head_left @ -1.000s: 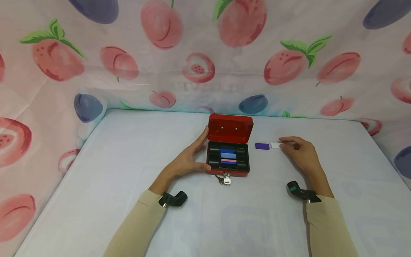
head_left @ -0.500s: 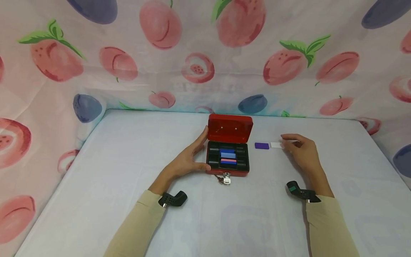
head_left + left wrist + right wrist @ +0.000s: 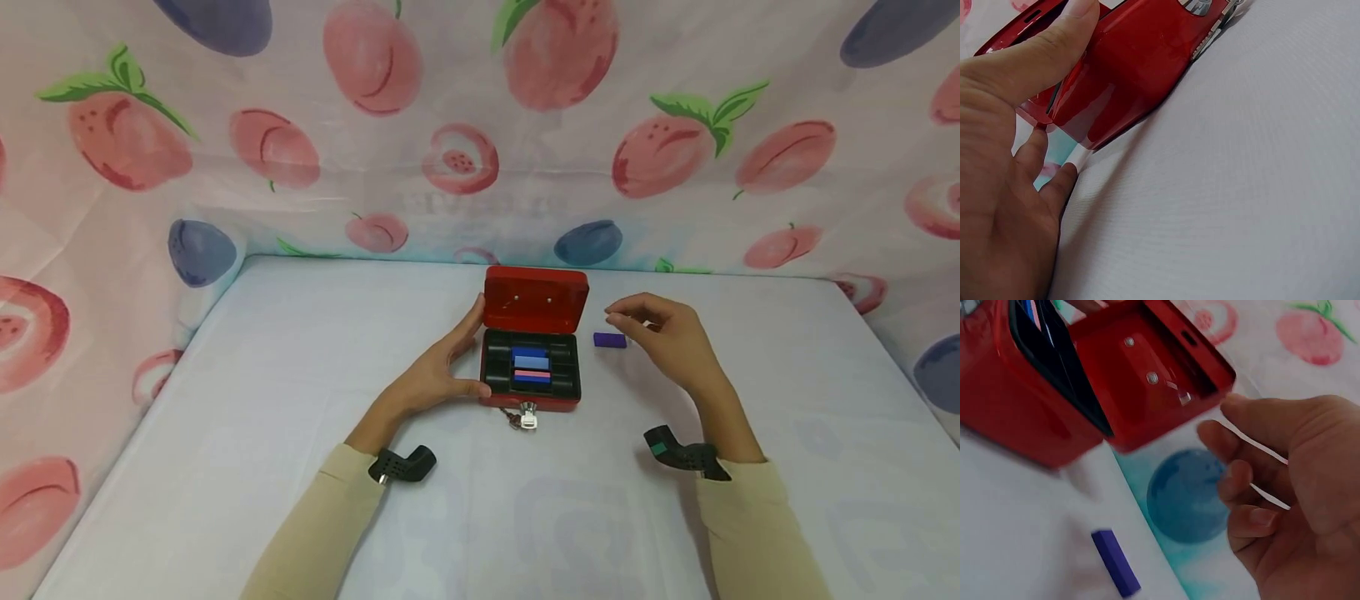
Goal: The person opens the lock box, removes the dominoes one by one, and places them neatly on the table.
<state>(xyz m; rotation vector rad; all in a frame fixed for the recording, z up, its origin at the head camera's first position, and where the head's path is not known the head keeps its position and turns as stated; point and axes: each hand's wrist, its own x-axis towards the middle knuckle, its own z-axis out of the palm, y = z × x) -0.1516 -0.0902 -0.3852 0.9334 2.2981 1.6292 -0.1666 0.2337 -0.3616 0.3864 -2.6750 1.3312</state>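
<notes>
A red cash box (image 3: 562, 404) stands with its lid (image 3: 536, 300) raised. In its black tray (image 3: 495, 367) lie several blocks, among them a light blue block (image 3: 532, 363) and a pink block (image 3: 532, 374). My left hand (image 3: 431, 383) holds the box's left side, thumb (image 3: 1054, 56) at the front corner and fingers spread behind. My right hand (image 3: 671, 337) hovers right of the lid, fingers loosely bent with nothing visible between thumb and fingertips in the right wrist view. A purple block (image 3: 610, 340) lies below its fingertips. The hand covers the spot where the white block lay.
Keys (image 3: 528, 418) hang from the lock at the front of the box. A white cloth (image 3: 465, 533) covers the table, and a fruit-print curtain (image 3: 525, 183) rises behind it. Each wrist carries a black camera mount (image 3: 405, 463).
My right hand has drawn back slightly from the white block, then lifted and moved left toward the lid. My left hand stays on the box.
</notes>
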